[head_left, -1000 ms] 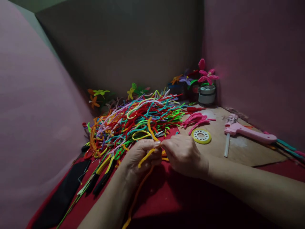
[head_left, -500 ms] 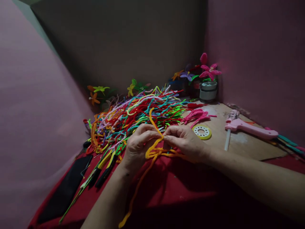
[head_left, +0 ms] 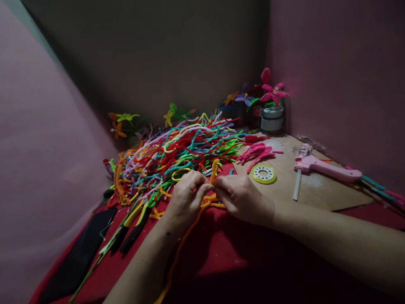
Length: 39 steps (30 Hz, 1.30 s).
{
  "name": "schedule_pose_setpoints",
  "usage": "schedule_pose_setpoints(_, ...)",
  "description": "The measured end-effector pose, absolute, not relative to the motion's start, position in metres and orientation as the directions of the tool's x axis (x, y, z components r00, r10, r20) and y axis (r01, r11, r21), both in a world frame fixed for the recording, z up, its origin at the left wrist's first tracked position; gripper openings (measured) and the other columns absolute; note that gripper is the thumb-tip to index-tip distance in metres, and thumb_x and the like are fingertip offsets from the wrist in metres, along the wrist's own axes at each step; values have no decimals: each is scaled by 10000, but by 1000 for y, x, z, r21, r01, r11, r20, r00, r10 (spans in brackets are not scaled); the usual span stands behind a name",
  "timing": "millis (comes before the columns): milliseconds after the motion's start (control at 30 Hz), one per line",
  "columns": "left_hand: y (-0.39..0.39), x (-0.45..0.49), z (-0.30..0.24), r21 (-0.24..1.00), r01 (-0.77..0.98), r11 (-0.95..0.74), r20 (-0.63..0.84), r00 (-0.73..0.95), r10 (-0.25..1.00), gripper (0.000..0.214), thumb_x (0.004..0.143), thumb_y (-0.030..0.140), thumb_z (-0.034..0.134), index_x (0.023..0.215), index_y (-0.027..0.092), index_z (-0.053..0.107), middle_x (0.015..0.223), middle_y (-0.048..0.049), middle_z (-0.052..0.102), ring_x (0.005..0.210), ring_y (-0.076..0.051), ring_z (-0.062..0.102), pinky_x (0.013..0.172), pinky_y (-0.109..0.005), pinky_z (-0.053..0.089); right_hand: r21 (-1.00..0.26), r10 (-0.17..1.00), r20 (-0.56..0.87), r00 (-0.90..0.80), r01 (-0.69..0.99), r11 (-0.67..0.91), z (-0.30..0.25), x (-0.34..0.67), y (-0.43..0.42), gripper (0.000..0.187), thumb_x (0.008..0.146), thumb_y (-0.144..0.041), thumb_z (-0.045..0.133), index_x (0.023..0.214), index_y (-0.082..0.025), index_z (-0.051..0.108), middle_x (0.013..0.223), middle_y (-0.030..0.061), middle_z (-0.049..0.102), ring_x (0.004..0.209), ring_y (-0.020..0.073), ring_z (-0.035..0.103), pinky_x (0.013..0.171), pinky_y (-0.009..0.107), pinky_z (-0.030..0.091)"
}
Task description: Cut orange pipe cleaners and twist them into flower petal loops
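Note:
An orange pipe cleaner [head_left: 214, 169] rises in a bent loop from between my fingertips. My left hand [head_left: 187, 195] pinches it from the left, thumb pressed against the fingers. Close against it, my right hand [head_left: 242, 198] is pinched on the same orange piece, the fingertips of both hands almost touching. More orange strands cross just below the fingers, and one long strand [head_left: 177, 253] hangs down toward the bottom edge. Behind the hands lies a large heap of multicoloured pipe cleaners [head_left: 190, 141].
Yellow-and-black pliers [head_left: 134, 228] and a dark flat phone-like slab [head_left: 79, 257] lie left on the red cloth. A yellow tape roll [head_left: 264, 174], pink pipe cleaners [head_left: 257, 154] and a pink glue gun [head_left: 329, 169] rest on a board at right. Pipe-cleaner flowers [head_left: 274, 92] stand behind.
The upright orange end is now bent over into a loop and shorter. Both hands have closed in around it, the right hand turned more knuckles-up. The view has shifted slightly.

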<state>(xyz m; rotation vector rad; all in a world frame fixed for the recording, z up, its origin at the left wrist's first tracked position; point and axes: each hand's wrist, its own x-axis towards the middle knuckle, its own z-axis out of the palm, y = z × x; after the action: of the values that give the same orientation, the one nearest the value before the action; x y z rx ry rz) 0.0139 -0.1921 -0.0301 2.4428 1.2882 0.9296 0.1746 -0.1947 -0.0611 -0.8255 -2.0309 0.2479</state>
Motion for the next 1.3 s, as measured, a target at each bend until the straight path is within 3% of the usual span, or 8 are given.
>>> schedule_pose_setpoints(133, -193, 10, -28, 521, 640, -565, 435, 371, 820, 143, 821, 241, 447, 698, 171, 463, 662, 22, 461, 609, -97, 427, 580, -210, 359, -916, 856, 312, -413, 108, 386, -50, 173, -192, 141, 790, -224, 461, 721, -136, 547, 608, 15, 557, 517, 85, 472, 504, 209, 368)
schedule_pose_setpoints(267, -194, 10, -29, 503, 636, -586, 502, 337, 797, 115, 815, 225, 459, 713, 172, 467, 684, 21, 481, 630, -95, 445, 609, -206, 362, -995, 880, 104, -464, -43, 95, -49, 174, -188, 190, 757, -278, 522, 637, -131, 529, 537, 1, 537, 457, 74, 455, 462, 202, 358)
schedule_pose_setpoints(467, -193, 14, -35, 496, 644, -582, 504, 332, 797, 112, 807, 219, 465, 728, 179, 534, 728, 9, 521, 703, -110, 474, 676, -219, 368, -880, 884, 351, -310, 215, 425, -53, 173, -190, 160, 753, -182, 501, 618, -134, 571, 527, -16, 517, 488, 69, 430, 489, 196, 335)
schedule_pose_setpoints(767, -188, 14, -21, 829, 493, -263, 44, 410, 911, 189, 770, 288, 476, 656, 141, 509, 601, 31, 428, 551, -78, 366, 509, -194, 314, -589, 764, 540, -352, 490, 642, -60, 171, -194, 177, 785, -144, 464, 645, -130, 571, 566, 6, 555, 505, 75, 446, 523, 210, 323)
schedule_pose_setpoints(967, -190, 12, -28, 680, 623, -388, 187, 364, 912, 186, 804, 263, 418, 643, 171, 413, 604, 38, 381, 567, -90, 353, 538, -207, 314, -489, 697, 619, -362, 517, 703, -56, 173, -196, 211, 819, -191, 459, 658, -142, 587, 583, 11, 567, 533, 90, 473, 569, 226, 368)
schedule_pose_setpoints(1133, -192, 10, -29, 494, 710, -501, 281, 415, 865, 140, 813, 225, 392, 681, 183, 412, 628, 29, 427, 576, -101, 374, 556, -218, 316, -299, 513, 819, -258, 571, 765, -43, 183, -189, 217, 814, -175, 467, 947, -159, 637, 839, 87, 609, 810, 170, 500, 718, 300, 392)
schedule_pose_setpoints(1200, -192, 9, -29, 457, 726, -515, 295, 422, 857, 138, 813, 217, 391, 682, 183, 416, 636, 23, 440, 582, -104, 383, 562, -222, 322, -292, 553, 761, -339, 582, 758, -42, 186, -184, 213, 805, -164, 479, 916, -182, 659, 801, 74, 618, 810, 176, 488, 717, 303, 383)
schedule_pose_setpoints(1300, -193, 7, -26, 482, 725, -492, 307, 386, 870, 136, 815, 222, 400, 693, 179, 441, 648, 17, 458, 590, -105, 404, 566, -225, 334, -491, 720, 589, -366, 546, 679, -43, 188, -181, 188, 788, -158, 491, 775, -166, 678, 672, 39, 609, 656, 132, 490, 619, 253, 371)
